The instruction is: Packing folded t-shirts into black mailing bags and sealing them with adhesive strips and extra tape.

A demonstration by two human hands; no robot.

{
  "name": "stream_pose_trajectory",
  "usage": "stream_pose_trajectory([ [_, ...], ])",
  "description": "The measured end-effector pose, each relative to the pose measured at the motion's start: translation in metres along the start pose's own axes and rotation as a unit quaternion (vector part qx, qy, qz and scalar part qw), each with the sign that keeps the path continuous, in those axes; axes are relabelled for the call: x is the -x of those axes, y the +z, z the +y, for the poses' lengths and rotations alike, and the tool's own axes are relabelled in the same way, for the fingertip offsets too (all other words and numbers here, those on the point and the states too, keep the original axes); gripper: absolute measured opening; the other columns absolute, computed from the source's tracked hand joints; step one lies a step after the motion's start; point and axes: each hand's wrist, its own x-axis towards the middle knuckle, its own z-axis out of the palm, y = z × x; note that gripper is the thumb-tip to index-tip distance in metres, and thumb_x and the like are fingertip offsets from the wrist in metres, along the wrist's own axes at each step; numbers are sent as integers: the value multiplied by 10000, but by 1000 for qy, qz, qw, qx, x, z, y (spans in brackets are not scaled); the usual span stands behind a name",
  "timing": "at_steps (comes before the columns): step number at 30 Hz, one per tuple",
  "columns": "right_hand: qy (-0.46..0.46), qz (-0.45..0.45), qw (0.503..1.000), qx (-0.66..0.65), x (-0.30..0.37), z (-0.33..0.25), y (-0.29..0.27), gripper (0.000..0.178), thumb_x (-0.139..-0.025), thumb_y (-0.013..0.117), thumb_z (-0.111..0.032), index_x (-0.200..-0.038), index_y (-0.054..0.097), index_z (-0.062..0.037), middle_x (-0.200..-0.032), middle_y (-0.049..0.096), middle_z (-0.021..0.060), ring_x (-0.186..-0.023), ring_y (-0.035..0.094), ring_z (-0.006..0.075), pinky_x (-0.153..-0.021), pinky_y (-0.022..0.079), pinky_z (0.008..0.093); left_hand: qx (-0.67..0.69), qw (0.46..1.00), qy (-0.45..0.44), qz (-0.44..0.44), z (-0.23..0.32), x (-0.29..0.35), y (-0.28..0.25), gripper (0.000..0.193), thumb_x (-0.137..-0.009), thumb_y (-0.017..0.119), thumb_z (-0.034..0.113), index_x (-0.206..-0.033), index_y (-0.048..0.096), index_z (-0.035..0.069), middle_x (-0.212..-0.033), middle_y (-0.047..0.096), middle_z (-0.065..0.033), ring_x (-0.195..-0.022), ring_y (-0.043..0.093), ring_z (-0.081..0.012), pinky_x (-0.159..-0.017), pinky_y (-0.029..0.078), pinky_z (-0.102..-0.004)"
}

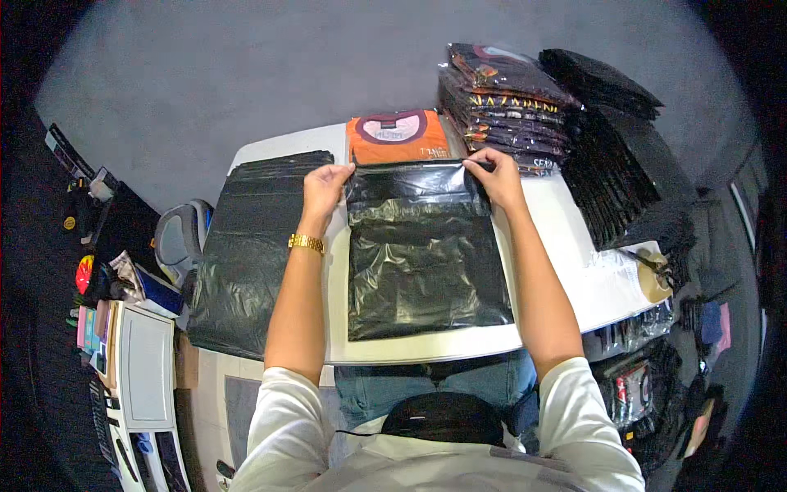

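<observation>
A black plastic bag [426, 262] lies flat on the white table [566, 230] in front of me. My left hand [324, 187] pinches the bag's far left corner and my right hand [496, 176] pinches its far right corner, holding the mouth of the bag. Just beyond the mouth lies an orange folded garment in clear wrap [398, 138]. A gold watch band [306, 243] sits on my left wrist.
A pile of flat black bags [250, 246] drapes over the table's left side. Stacked packed garments [504, 102] and heaps of black bags [615, 172] fill the right. A tape roll [654, 283] lies at the right edge. A cluttered shelf [123, 328] stands at the left.
</observation>
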Motion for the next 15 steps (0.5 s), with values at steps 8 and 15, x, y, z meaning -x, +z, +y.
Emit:
stream_pose_trajectory([
  [8,27,-38,998,-36,3,24,-19,231,-895,837,-189,-1030,770,-14,-783,656,-18,-708,522,80,-671,449,275,56,998,31,-3,1,-4,12,190,-977,786,242,-866,735,97,-694,620,88,-559,457,5,-493,306,-199],
  [15,55,29,996,-67,10,11,-21,215,-908,834,-190,-991,756,-8,-749,548,-77,-719,463,44,-662,402,242,58,997,53,20,8,2,25,177,-1016,735,227,-904,714,91,-708,635,92,-566,463,11,-498,312,-199],
])
